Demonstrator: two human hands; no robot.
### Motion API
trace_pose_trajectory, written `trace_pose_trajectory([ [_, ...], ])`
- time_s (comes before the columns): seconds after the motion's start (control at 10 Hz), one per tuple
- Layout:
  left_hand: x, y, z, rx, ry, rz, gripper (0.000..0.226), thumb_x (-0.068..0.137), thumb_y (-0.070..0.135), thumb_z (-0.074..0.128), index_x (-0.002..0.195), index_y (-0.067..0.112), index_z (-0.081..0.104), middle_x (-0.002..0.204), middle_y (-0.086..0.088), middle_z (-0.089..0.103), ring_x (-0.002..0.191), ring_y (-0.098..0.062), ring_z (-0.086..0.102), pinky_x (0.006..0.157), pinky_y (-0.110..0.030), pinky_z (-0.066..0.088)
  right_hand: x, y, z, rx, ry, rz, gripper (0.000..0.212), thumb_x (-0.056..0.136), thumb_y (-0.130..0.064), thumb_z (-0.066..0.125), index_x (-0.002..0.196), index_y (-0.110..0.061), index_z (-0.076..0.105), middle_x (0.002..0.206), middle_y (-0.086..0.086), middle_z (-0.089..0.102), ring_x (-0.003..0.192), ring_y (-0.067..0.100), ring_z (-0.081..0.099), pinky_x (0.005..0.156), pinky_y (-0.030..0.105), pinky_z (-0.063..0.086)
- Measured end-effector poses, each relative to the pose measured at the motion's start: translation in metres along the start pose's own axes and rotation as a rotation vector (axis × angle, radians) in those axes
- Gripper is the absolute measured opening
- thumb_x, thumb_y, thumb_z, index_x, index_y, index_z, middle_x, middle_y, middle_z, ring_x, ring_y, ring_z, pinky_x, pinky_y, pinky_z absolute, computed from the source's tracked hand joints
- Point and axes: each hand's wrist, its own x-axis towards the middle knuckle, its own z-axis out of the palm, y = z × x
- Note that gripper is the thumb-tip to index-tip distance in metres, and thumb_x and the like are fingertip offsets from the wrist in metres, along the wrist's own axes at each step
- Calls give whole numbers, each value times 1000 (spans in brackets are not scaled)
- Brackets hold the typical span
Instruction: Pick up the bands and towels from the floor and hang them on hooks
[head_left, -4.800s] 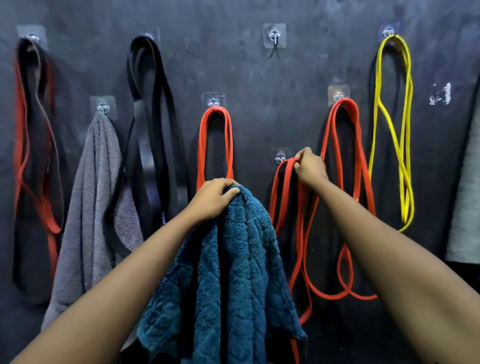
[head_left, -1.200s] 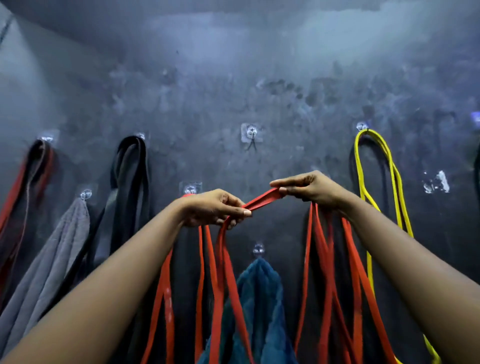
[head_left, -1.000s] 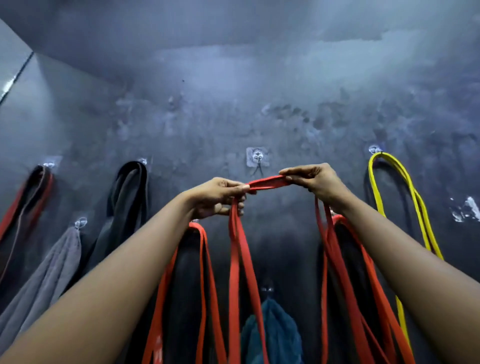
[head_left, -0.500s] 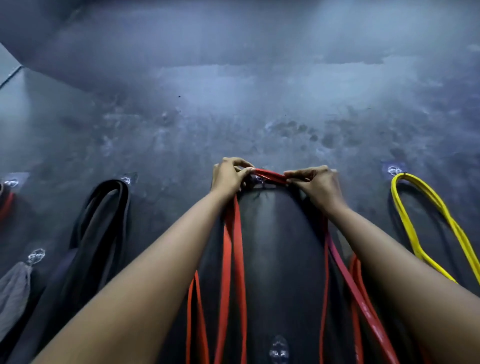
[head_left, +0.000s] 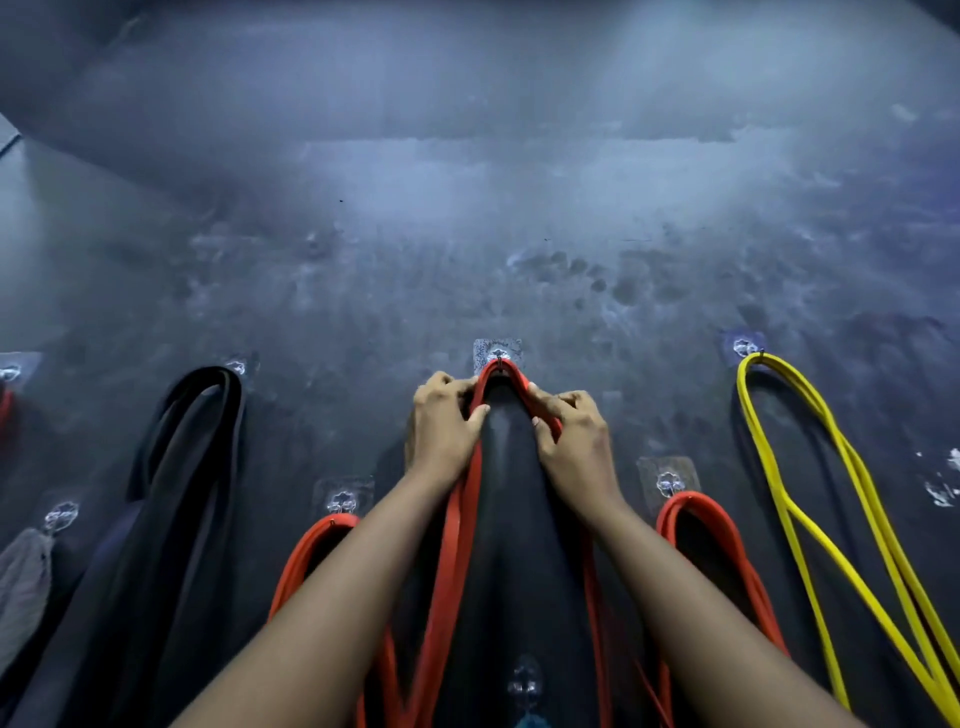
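Dark scuffed wall (head_left: 467, 234), rows of stick-on hooks (head_left: 670, 483). Left hand (head_left: 447, 426) and right hand (head_left: 576, 447) pinch the red band (head_left: 464, 519). Its loop now sits over the centre hook (head_left: 498, 354); a second ago it was held below.

left hand (head_left: 447, 431) and right hand (head_left: 576, 447) side by side at wall, each pinching the band (head_left: 500, 370). band sits on hook (head_left: 497, 355) just above, between them. second band (head_left: 208, 405) well left of left hand; towel (head_left: 21, 582) further left, lower. third band (head_left: 779, 415) well right of right hand.
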Motion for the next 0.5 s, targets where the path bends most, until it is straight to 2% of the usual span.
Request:
trace_pose_trajectory([
  [0.1, -3, 4, -5, -54, -54, -21, 36, 82, 18, 62, 118, 13, 61, 106, -16, 59, 103, -30, 56, 90, -29, 38, -5, -3, -2, -25, -41, 39, 47, 88, -17, 53, 134, -29, 47, 116, 6, 53, 107, 26, 56, 93, 32, 43],
  [0.2, -10, 13, -14, -11, -127, -22, 38, 86, 23, 57, 121, 9, 55, 115, -18, 57, 111, -29, 53, 88, -22, 30, -7, -8, -10, -39, -74, 93, 56, 87, -21, 55, 140, -22, 36, 130, 8, 48, 123, 27, 45, 103, 35, 36],
  [0.3, -17, 13, -17, -14, -178, -54, 44, 88, 26, 55, 127, 8, 50, 123, -16, 54, 117, -27, 51, 94, -22, 30, -10, -10, -10, -61, -109, 147, 59, 88, -26, 54, 142, -20, 31, 137, 8, 42, 130, 27, 36, 107, 38, 32],
  [0.4, -33, 17, -24, -5, -243, -110, 51, 89, 30, 53, 134, 9, 43, 133, -14, 49, 123, -25, 48, 104, -28, 32, -22, -12, -22, 0, -150, 224, 62, 89, -31, 52, 144, -16, 26, 146, 9, 34, 137, 27, 29, 111, 40, 27],
  [0.5, -39, 25, -31, 32, -276, -163, 54, 90, 32, 52, 137, 9, 38, 139, -14, 44, 129, -24, 43, 107, -28, 29, -23, -13, -32, 30, -160, 295, 62, 90, -31, 51, 144, -13, 25, 149, 12, 30, 138, 29, 28, 112, 39, 25],
])
